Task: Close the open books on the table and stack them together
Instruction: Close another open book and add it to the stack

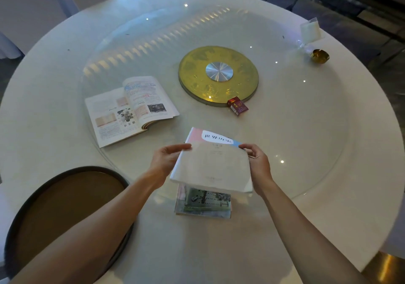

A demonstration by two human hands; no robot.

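A book with a pale cover (211,167) is held above the table, tilted, between both hands. My left hand (166,159) grips its left edge and my right hand (258,163) grips its right edge. A pink and blue cover with dark printed characters shows at its far end. Under it a closed book with a green picture cover (203,202) lies flat on the table. Farther left an open book (129,108) lies face up with illustrated pages showing.
The round white table (328,174) carries a glass turntable with a gold disc (219,75) at its centre. A red cigarette pack (237,106) leans at the disc's near edge. A small gold bowl (320,55) and clear wrappers sit far right. A brown round chair seat (65,213) is near left.
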